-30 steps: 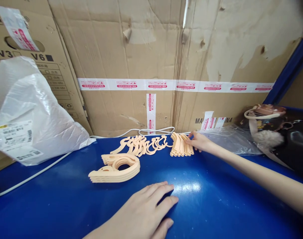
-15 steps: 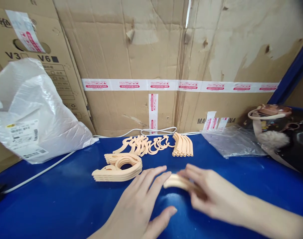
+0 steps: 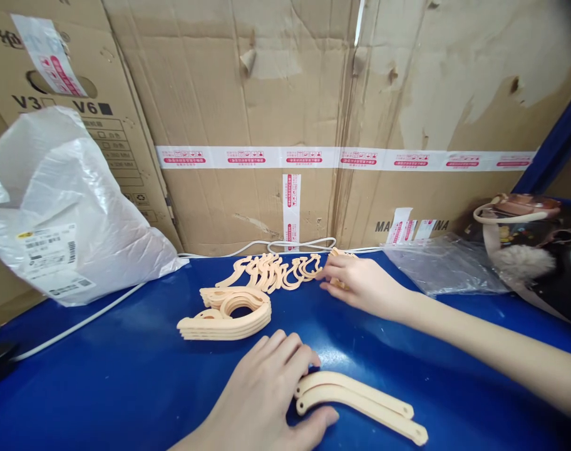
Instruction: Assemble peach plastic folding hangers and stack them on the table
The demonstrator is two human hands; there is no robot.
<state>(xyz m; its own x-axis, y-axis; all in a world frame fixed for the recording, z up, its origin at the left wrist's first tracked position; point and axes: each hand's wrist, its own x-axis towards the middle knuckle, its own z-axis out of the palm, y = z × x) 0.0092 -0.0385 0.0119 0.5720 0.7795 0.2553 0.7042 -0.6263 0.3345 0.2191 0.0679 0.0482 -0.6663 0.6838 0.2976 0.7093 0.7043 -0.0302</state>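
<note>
Two curved beige plastic hanger arms point(image 3: 355, 398) lie side by side on the blue tabletop, holes at their ends. My left hand point(image 3: 267, 388) is around their left ends, fingers bent and thumb apart below; it does not appear to grip them. At the back, my right hand point(image 3: 360, 282) reaches the row of stacked hanger arms point(image 3: 344, 252), with its fingers closed on that row and mostly covering it. Left of it lie several loose hanger hooks point(image 3: 292, 275). A stack of folded hangers point(image 3: 224, 329) sits beyond my left hand.
A white plastic mailer bag point(image 3: 79, 213) stands at the left, with a white cable point(image 3: 83, 322) in front. Large cardboard point(image 3: 248, 207) closes off the back. At the right are a clear plastic bag point(image 3: 436, 269) and a dark bag with a pompom point(image 3: 524, 260).
My right hand has left a hanger arm near my left hand and moved back to the row. Two arms now lie in view in front. My left hand has drawn slightly nearer, its fingers more bent.
</note>
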